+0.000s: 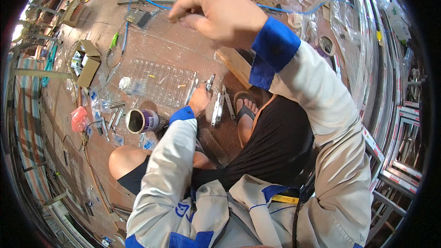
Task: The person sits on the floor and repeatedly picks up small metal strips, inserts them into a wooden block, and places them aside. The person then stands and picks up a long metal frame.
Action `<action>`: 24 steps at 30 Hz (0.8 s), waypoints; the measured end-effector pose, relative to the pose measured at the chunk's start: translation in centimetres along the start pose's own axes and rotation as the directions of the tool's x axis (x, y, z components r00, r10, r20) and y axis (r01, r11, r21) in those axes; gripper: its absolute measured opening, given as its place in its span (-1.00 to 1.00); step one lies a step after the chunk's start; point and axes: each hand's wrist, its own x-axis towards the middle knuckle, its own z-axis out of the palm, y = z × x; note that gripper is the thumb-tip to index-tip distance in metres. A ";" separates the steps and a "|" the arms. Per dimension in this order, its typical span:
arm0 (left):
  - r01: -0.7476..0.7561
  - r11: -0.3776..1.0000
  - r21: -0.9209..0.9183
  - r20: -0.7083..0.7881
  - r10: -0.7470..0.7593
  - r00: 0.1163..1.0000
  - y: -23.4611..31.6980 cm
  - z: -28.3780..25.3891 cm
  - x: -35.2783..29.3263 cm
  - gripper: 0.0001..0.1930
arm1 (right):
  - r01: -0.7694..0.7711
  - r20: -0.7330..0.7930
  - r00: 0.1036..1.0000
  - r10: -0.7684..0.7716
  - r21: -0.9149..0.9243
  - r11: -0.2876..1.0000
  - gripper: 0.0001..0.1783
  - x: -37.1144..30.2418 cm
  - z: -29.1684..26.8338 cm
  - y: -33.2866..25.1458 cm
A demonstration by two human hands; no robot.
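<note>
My left hand [200,99] is closed around a small silvery metal fitting [210,82], low over the floor beside a clear plastic tray [161,85]. A few small light bits lie on the tray. Just right of that hand, slim metal strips [216,110] rest on the floor near my sandalled foot [247,110]. My right hand [220,13] is raised high, toward the far side, with its fingers curled in to the thumb. Whatever is between those fingertips, if anything, cannot be made out.
An open tin [143,121] stands left of my left arm. Farther left is an open cardboard box [87,66] with small parts. A wooden block [234,66] lies beyond my foot. A blue hose [156,4] crosses the far floor. Metal frame profiles [395,138] stack up at right.
</note>
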 end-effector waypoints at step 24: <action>-0.256 0.848 -0.463 -0.505 -0.016 0.863 18.4 -29.8 -14.2 -0.83 | -0.465 0.115 0.882 0.457 0.366 0.806 -0.78 0.8 2.3 -6.4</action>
